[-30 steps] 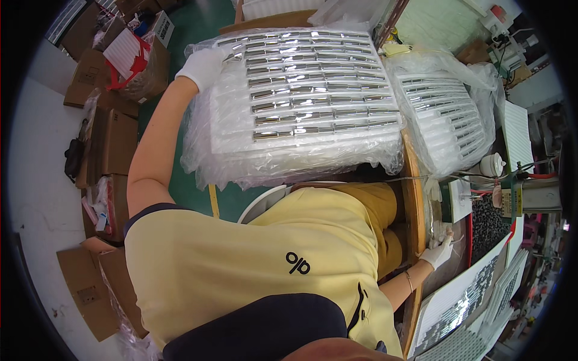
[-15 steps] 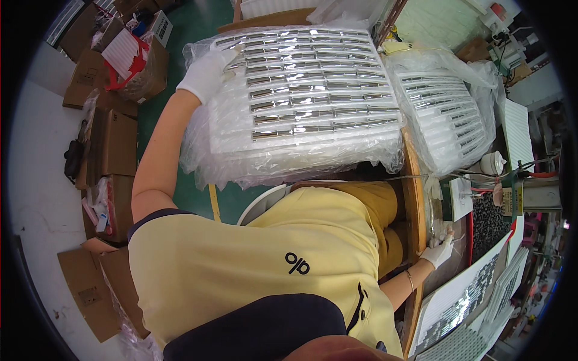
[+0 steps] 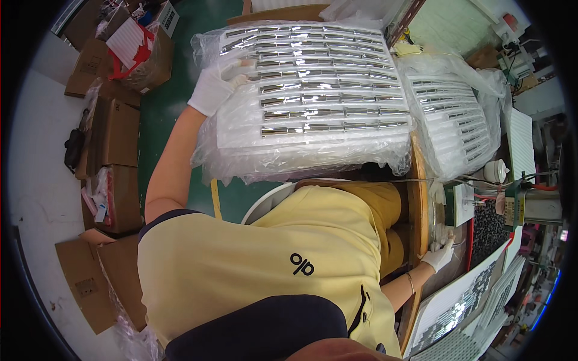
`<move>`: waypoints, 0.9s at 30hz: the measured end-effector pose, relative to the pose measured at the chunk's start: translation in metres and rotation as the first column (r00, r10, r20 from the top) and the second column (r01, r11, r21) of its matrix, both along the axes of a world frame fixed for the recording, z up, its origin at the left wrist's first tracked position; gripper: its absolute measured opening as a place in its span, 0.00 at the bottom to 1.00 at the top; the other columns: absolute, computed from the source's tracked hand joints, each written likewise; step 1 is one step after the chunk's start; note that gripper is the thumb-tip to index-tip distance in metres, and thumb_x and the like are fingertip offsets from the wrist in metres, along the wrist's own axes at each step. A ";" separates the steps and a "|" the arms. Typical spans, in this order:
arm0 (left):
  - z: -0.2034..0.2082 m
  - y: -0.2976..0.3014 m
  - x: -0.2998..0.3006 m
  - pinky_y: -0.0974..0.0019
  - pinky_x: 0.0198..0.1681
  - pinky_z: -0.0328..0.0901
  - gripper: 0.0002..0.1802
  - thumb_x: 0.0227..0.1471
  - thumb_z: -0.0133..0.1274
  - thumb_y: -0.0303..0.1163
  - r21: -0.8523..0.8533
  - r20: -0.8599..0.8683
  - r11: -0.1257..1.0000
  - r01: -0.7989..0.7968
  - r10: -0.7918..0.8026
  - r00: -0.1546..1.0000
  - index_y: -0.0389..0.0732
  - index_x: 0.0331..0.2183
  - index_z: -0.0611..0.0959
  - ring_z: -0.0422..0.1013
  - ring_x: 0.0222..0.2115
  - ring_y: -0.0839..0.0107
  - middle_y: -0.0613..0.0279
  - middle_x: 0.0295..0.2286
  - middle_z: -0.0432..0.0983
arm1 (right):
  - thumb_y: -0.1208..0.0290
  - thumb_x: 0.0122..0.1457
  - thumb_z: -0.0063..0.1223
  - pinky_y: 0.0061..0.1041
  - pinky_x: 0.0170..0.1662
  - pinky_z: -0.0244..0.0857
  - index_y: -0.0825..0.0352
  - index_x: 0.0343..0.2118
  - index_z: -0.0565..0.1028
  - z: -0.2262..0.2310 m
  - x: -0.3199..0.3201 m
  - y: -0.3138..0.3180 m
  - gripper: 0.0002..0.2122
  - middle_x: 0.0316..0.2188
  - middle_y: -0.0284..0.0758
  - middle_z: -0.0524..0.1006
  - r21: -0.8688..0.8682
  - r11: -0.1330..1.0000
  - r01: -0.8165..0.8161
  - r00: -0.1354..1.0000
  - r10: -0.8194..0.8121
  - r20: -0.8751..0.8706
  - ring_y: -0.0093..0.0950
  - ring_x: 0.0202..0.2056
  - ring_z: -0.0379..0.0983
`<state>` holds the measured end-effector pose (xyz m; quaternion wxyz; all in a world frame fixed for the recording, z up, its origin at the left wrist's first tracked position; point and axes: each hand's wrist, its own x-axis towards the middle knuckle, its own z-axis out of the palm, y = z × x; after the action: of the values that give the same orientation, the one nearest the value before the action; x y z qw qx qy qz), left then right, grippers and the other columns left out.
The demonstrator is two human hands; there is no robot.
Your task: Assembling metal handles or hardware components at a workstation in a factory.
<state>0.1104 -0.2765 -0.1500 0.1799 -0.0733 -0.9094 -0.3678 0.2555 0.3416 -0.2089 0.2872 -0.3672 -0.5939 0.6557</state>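
My left hand [image 3: 215, 89], in a white glove with bare fingertips, reaches over the left side of a white foam tray [image 3: 238, 135]. Its thumb and a finger are spread apart at the left ends of rows of shiny metal tubes [image 3: 313, 98]; nothing shows clearly between them. Clear plastic wrap [image 3: 208, 162] hangs round the tray. Over at the right, my right hand [image 3: 439, 256], gloved likewise, rests low at the workbench, its fingertips drawn together. What they hold, if anything, is too small to make out.
A second wrapped tray of metal tubes [image 3: 454, 114] stands to the right. Beside my right hand are a bin of dark pieces [image 3: 489, 228] and a sheet of small reflective pieces [image 3: 460, 304]. Cardboard boxes [image 3: 122, 135] line the left wall. The wooden bench edge [image 3: 419, 204] runs alongside me.
My left hand has moved nearer to me along the tray's left side, to a lower row of tubes. The whole view has shifted slightly; my right hand stays by the bench.
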 end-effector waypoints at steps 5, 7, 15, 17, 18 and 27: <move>-0.004 -0.015 -0.007 0.67 0.53 0.60 0.19 0.42 0.59 0.28 -0.185 -0.236 0.975 -0.122 0.076 0.969 0.43 0.41 0.80 0.67 0.48 0.64 0.58 0.46 0.72 | 0.65 0.61 0.42 0.15 0.17 0.39 0.69 0.43 0.73 -0.001 0.001 0.001 0.14 0.17 0.21 0.61 0.028 1.000 0.002 1.000 -0.003 0.029 0.12 0.14 0.47; 0.000 -0.022 -0.012 0.64 0.53 0.60 0.14 0.43 0.58 0.31 -0.062 -0.278 0.964 -0.260 0.234 0.932 0.45 0.36 0.82 0.65 0.49 0.61 0.58 0.46 0.72 | 0.65 0.61 0.42 0.15 0.17 0.39 0.69 0.42 0.73 0.000 0.001 0.001 0.14 0.17 0.21 0.61 0.026 1.000 -0.007 0.999 0.006 0.040 0.12 0.14 0.47; 0.017 -0.036 -0.031 0.60 0.54 0.58 0.08 0.43 0.56 0.37 -0.515 -0.199 0.830 -0.214 0.127 0.972 0.48 0.29 0.83 0.63 0.51 0.55 0.56 0.47 0.70 | 0.63 0.62 0.42 0.15 0.16 0.38 0.68 0.43 0.73 -0.002 -0.001 0.002 0.14 0.16 0.20 0.60 0.043 0.999 -0.012 0.997 0.009 0.072 0.13 0.14 0.47; 0.028 -0.035 -0.028 0.61 0.54 0.59 0.08 0.43 0.57 0.36 -0.538 -0.138 0.818 -0.204 0.153 0.978 0.47 0.30 0.83 0.64 0.50 0.53 0.55 0.49 0.68 | 0.63 0.61 0.43 0.15 0.17 0.38 0.67 0.42 0.74 -0.002 -0.002 0.000 0.14 0.16 0.20 0.60 0.057 0.998 0.006 0.997 -0.011 0.077 0.13 0.14 0.47; 0.035 -0.033 -0.026 0.62 0.53 0.59 0.08 0.43 0.57 0.36 -0.573 -0.090 0.797 -0.192 0.171 0.981 0.47 0.30 0.83 0.65 0.49 0.54 0.56 0.48 0.69 | 0.63 0.61 0.44 0.15 0.17 0.38 0.67 0.40 0.75 -0.002 -0.002 0.000 0.14 0.16 0.20 0.60 0.067 0.997 0.025 0.996 -0.030 0.085 0.12 0.14 0.47; 0.029 -0.043 -0.036 0.61 0.49 0.62 0.14 0.42 0.57 0.35 -0.372 -0.052 0.885 -0.281 0.282 0.958 0.45 0.35 0.81 0.67 0.45 0.58 0.58 0.42 0.73 | 0.61 0.60 0.47 0.16 0.16 0.39 0.65 0.36 0.77 -0.008 -0.007 0.005 0.13 0.16 0.20 0.59 0.122 0.991 0.057 0.991 -0.071 0.116 0.13 0.13 0.48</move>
<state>0.0746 -0.3197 -0.1208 0.2125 0.0270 -0.9641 -0.1571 0.2487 0.3467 -0.2168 0.2931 -0.4072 -0.6357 0.5867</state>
